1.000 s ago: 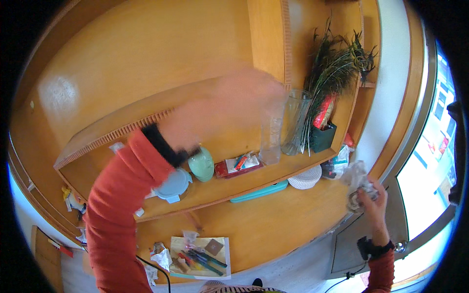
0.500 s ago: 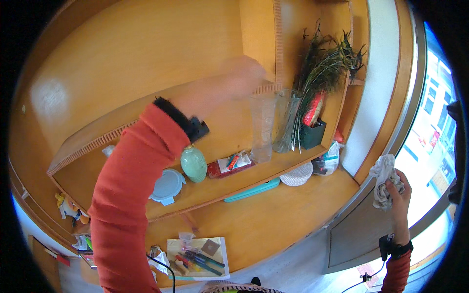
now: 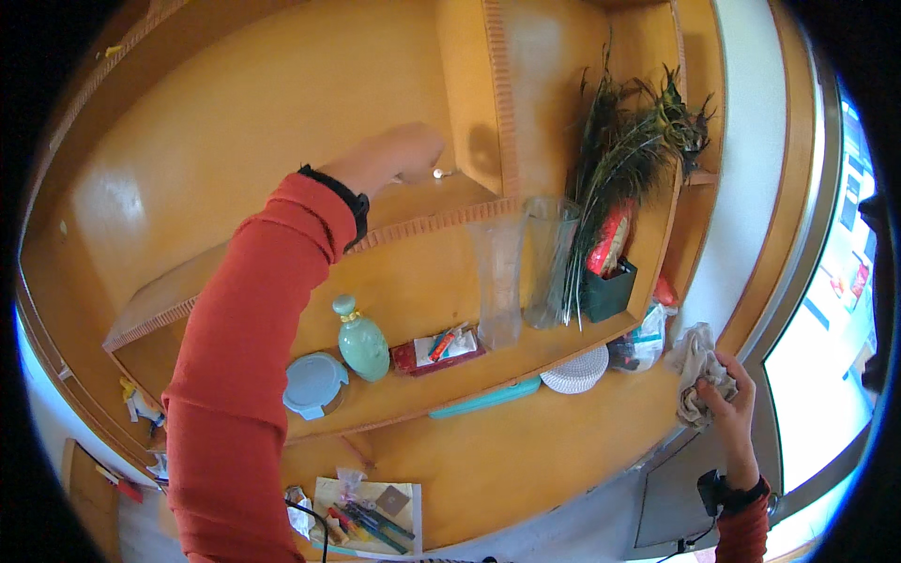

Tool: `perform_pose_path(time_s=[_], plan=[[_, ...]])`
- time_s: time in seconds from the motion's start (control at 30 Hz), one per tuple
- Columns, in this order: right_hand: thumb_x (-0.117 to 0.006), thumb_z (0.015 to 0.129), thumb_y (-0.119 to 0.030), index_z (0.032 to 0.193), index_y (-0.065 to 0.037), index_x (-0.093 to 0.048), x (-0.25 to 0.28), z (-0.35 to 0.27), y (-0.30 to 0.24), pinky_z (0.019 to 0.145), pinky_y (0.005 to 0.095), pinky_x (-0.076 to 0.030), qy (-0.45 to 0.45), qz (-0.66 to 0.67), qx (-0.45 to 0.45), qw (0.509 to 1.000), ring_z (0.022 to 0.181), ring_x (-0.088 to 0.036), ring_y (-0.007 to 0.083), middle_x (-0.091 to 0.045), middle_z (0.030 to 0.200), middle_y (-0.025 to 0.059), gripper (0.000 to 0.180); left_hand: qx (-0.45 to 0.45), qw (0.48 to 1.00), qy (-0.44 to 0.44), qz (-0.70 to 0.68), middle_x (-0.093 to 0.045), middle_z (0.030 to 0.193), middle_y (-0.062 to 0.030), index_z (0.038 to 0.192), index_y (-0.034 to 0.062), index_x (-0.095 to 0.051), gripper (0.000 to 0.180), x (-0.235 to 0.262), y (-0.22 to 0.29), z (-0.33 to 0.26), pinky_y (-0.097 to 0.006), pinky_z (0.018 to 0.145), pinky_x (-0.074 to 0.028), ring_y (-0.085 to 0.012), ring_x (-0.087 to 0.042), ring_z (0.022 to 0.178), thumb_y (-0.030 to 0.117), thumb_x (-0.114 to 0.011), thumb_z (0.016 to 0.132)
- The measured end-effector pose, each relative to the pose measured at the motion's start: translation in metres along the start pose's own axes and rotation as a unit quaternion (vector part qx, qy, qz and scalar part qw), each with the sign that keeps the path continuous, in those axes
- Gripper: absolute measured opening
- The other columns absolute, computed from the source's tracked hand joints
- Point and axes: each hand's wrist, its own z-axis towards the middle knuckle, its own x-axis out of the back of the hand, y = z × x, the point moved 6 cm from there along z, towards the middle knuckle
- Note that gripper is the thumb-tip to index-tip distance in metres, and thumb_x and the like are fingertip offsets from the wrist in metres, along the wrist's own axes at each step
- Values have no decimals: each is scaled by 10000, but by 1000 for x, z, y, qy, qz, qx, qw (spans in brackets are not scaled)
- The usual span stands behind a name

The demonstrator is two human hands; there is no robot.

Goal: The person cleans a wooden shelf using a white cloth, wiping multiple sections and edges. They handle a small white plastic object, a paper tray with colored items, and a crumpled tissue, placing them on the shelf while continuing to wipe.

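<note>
My right hand (image 3: 738, 399) is grasping a crumpled grey cloth (image 3: 694, 361), my grip bunched tightly into it; the cloth is well to the right of the green bottle (image 3: 363, 348). My left hand (image 3: 402, 155) reaches over the upper shelf (image 3: 399, 204), above the bottle and slightly to its right. That hand is blurred and its fingertips are hidden, so I cannot tell whether its grip is clenched or released. A small shiny white thing (image 3: 441, 174) lies just beside it, too small to make out.

Left of the bottle is a light blue container (image 3: 315, 383); just right of it, a red tray (image 3: 405, 359). Further right of the bottle stand two clear vases (image 3: 500, 291), then dark feathery stems (image 3: 605, 178) and a dark green box (image 3: 608, 296). Below the bottle, tools (image 3: 380, 527) lie on a paper sheet (image 3: 330, 493) on the tabletop (image 3: 526, 446).
</note>
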Motion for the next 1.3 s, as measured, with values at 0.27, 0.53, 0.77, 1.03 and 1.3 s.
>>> perform_pose_path(time_s=[0.27,0.53,0.77,1.03,1.3], plan=[[-694,740,-98,1082,8,-591,-7,9,32,815,262,-450,-28,45,-57,997,899,-559,106,-605,961,19,372,19,1000,17,8,-643,1040,-203,1018,28,-657,264,-34,-10,58,-415,776,-506,-365,-623,948,49,-588,764],[-697,724,-72,1056,14,-595,-13,17,44,819,272,-445,-50,42,-73,995,899,-552,116,-593,941,20,358,50,997,-53,11,-660,950,-207,983,3,-664,263,-46,-4,82,-431,708,-512,-373,-638,899,67,-637,730],[-690,724,-57,1086,18,-586,-54,46,4,857,291,-434,-87,22,-17,996,946,-553,149,-592,988,49,384,-12,998,-29,50,-647,871,-217,819,-16,-651,190,-4,-19,32,-452,643,-501,-397,-621,793,128,-657,695],[-655,754,-68,1158,-25,-573,-163,91,-164,869,316,-452,-73,-70,351,931,982,-601,249,-619,1064,134,414,-78,974,211,-16,-572,853,-182,881,20,-553,172,53,-62,-135,-415,693,-441,-354,-548,830,129,-614,762],[-662,736,-187,1010,-47,-647,-284,118,-253,830,409,-481,-17,-343,483,805,988,-582,302,-617,1027,166,307,143,898,341,-237,-558,795,-161,914,-2,-547,170,-13,-141,-303,-355,641,-459,-268,-556,704,76,-614,779]])
